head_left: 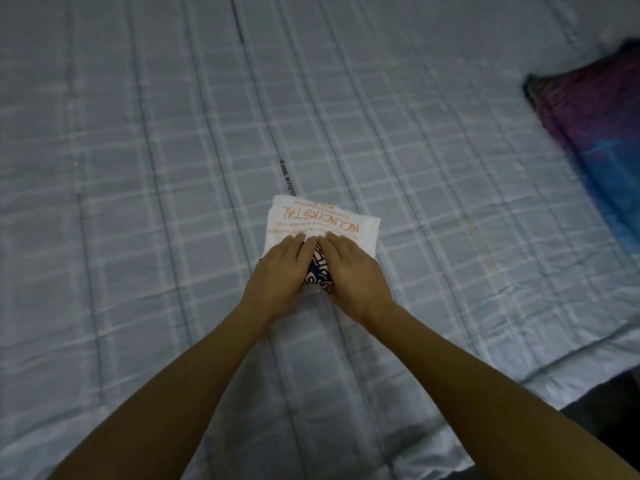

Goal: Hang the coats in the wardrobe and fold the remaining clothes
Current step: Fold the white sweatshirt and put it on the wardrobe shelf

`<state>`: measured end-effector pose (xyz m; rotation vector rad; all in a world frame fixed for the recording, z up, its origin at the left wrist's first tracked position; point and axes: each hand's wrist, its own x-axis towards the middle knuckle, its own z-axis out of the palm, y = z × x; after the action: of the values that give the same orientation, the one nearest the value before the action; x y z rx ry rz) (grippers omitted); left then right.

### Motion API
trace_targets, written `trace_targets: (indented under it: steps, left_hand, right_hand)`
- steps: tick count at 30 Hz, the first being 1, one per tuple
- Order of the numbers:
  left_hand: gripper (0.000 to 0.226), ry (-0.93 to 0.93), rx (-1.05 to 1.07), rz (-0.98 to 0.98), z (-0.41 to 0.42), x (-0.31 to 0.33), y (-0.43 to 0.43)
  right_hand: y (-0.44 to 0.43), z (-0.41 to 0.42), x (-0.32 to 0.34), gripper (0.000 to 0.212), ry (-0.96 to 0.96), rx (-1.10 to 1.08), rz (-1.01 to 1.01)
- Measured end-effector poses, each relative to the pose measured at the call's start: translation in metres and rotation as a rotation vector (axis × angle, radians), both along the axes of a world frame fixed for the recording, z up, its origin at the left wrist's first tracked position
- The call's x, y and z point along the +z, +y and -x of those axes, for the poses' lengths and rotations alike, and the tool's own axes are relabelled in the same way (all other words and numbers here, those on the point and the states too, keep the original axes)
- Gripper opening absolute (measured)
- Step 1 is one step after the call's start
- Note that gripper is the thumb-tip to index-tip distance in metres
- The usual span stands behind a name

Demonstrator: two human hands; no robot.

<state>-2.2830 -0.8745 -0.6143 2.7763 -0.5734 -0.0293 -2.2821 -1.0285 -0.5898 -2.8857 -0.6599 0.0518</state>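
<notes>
A folded white garment with orange lettering lies in the middle of the bed. On its near part sits a small dark piece of cloth with a white pattern, mostly hidden between my hands. My left hand lies flat on the left side of it, fingers straight and pointing away from me. Beside it, my right hand presses down the right side the same way. The fingertips of both hands reach onto the white garment and nearly meet.
The bed is covered by a pale grey-blue checked sheet. A dark purple and blue pillow lies at the right edge. The bed's near edge runs along the lower right, with dark floor beyond it.
</notes>
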Motion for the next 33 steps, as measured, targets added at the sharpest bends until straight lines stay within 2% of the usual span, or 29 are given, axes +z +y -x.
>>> trace_targets:
  steps: [3,7,9,12,16,20,23,27,33]
  left_hand:
    - [0.067,-0.044,0.034,-0.014,0.018,0.013,0.009]
    - [0.061,0.066,0.097,-0.142,0.059,-0.011,0.007]
    - [0.073,0.103,0.102,-0.193,0.072,-0.025,0.003]
    - [0.09,0.093,0.065,-0.264,0.086,-0.037,-0.004]
    - [0.1,0.033,0.033,-0.162,0.108,-0.057,0.006]
    - [0.119,-0.007,0.001,-0.185,0.084,-0.076,0.018]
    - [0.123,0.022,-0.006,-0.232,0.056,-0.078,0.017]
    - [0.108,0.039,0.007,-0.19,0.051,-0.084,0.014]
    - [0.117,-0.001,0.03,-0.208,0.042,-0.079,0.009]
  right_hand:
    - [0.007,0.013,0.013,0.07,-0.019,0.036,-0.009]
    - [0.01,0.045,-0.011,0.071,0.016,0.045,0.111]
    - [0.009,0.061,-0.031,0.084,0.075,-0.011,0.193]
    - [0.008,0.086,-0.056,0.095,0.052,-0.01,0.242]
    - [0.0,0.11,-0.074,0.104,-0.021,0.015,0.201]
    - [0.003,0.08,-0.087,0.107,0.034,-0.007,0.147]
    - [0.003,0.05,-0.09,0.108,0.08,-0.004,0.133]
    - [0.0,0.039,-0.086,0.09,0.103,0.006,0.061]
    - [-0.004,0.025,-0.088,0.06,-0.042,0.055,-0.012]
